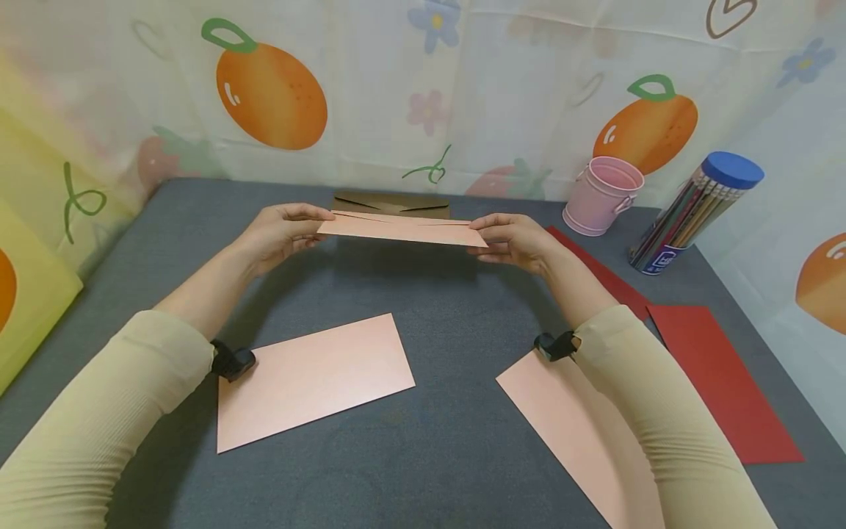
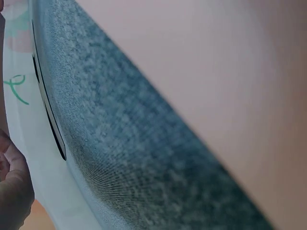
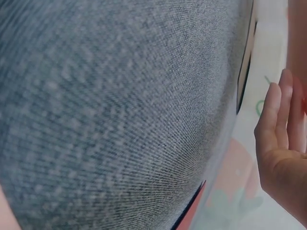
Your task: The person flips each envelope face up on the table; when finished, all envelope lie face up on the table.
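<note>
Left hand (image 1: pixel 280 231) pinched one short end of a pink envelope (image 1: pixel 403 229); right hand (image 1: pixel 512 239) pinched the other. The envelope lay directly between my hands, raised off the grey table (image 1: pixel 449 441), neither hand nearer. Long axis ran left to right, one end pointing at each palm, dipping slightly rightward in the head view; flap line along the far long edge. Just beyond, a brown envelope (image 1: pixel 396 200) lay roughly parallel. Nearer me, a second pink sheet (image 1: pixel 317 382) lay under my left forearm, its long axis slanting up rightward.
</note>
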The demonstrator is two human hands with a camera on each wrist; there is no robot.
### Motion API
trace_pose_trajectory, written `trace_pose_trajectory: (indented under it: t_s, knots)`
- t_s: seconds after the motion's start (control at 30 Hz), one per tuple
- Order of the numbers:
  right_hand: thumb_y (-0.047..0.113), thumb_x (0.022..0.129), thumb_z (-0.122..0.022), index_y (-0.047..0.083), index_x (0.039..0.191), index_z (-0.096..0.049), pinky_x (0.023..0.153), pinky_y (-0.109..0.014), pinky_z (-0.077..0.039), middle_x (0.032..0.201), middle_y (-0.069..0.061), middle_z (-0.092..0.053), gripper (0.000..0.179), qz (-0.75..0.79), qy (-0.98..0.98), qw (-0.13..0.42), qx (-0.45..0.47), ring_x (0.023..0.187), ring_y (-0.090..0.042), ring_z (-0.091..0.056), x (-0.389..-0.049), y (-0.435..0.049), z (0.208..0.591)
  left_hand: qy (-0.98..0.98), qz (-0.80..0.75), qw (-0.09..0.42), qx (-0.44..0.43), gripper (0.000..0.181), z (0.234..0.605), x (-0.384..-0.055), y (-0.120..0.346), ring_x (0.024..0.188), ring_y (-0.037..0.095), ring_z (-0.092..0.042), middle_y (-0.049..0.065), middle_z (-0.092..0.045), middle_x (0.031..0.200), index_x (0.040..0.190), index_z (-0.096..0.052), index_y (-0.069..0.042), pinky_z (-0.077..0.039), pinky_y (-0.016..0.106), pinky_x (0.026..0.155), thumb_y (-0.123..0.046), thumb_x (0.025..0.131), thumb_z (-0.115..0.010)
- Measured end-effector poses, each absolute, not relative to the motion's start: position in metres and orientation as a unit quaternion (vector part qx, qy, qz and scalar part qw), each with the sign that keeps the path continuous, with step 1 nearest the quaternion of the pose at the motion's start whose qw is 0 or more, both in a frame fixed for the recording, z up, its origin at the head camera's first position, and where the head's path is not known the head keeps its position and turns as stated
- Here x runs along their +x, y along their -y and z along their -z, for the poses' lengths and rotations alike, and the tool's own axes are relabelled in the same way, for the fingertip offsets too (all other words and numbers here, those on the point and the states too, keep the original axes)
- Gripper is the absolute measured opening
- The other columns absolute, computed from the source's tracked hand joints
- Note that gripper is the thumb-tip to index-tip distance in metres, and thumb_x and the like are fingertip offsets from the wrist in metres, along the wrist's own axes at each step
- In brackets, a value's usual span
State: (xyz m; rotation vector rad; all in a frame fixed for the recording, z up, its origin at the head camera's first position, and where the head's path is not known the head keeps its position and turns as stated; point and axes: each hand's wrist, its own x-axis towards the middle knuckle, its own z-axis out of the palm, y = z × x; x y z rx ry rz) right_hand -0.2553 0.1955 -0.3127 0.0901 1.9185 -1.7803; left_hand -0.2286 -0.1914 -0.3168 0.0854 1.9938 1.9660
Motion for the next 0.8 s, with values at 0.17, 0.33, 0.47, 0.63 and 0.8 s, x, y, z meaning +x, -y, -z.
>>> trace_pose_trajectory:
  t_s: [0.17, 0.33, 0.47, 0.63, 0.8]
  knots:
    - [0.010, 0.098, -0.058, 0.014, 0.114, -0.066, 0.074, -0.025, -0.061, 0.108, 0.003, -0.063, 0.018, 0.640, -0.723, 0.256, 0.032, 0.079, -0.011, -0.071, -0.255, -0.194, 0.315, -0.703, -0.691, 0.169, 0.019, 0.024, 0.316, -0.228, 0.191, 0.078, 0.003, -0.063, -0.013, -0.070, 0.097, 0.091, -0.078, -0.022, -0.054, 0.015, 0.071, -0.008, 0.098, -0.059]
    - [0.009, 0.098, -0.058, 0.012, 0.116, -0.064, 0.073, -0.024, -0.060, 0.100, 0.005, -0.064, 0.019, 0.640, -0.723, 0.255, 0.039, 0.077, -0.011, -0.068, -0.255, -0.194, 0.317, -0.701, -0.690, 0.178, 0.018, 0.020, 0.317, -0.228, 0.190, 0.080, 0.002, -0.065, -0.011, -0.073, 0.092, 0.089, -0.078, -0.019, -0.056, 0.014, 0.073, -0.005, 0.093, -0.065]
    - [0.006, 0.097, -0.059, 0.006, 0.122, -0.059, 0.074, -0.023, -0.060, 0.091, 0.004, -0.065, 0.025, 0.638, -0.724, 0.260, 0.033, 0.075, -0.009, -0.066, -0.254, -0.193, 0.317, -0.733, -0.654, 0.187, 0.016, 0.009, 0.319, -0.229, 0.189, 0.081, 0.002, -0.066, -0.010, -0.068, 0.090, 0.101, -0.067, -0.009, -0.057, 0.015, 0.076, -0.006, 0.093, -0.066]
    - [0.001, 0.095, -0.059, 0.001, 0.138, -0.043, 0.074, -0.022, -0.060, 0.101, -0.003, -0.061, 0.046, 0.617, -0.740, 0.264, 0.034, 0.077, -0.009, -0.066, -0.252, -0.188, 0.318, -0.782, -0.584, 0.216, -0.001, 0.046, 0.321, -0.231, 0.189, 0.080, 0.000, -0.066, -0.007, -0.061, 0.095, 0.132, -0.042, 0.002, -0.057, 0.017, 0.081, -0.010, 0.094, -0.065]
    - [0.002, 0.097, -0.057, -0.002, 0.145, -0.035, 0.074, -0.021, -0.060, 0.112, -0.009, -0.057, 0.053, 0.601, -0.751, 0.273, 0.038, 0.080, -0.011, -0.066, -0.250, -0.181, 0.320, -0.803, -0.543, 0.244, -0.023, 0.061, 0.323, -0.233, 0.190, 0.077, 0.000, -0.065, -0.005, -0.061, 0.096, 0.144, -0.035, 0.006, -0.056, 0.015, 0.075, -0.010, 0.094, -0.066]
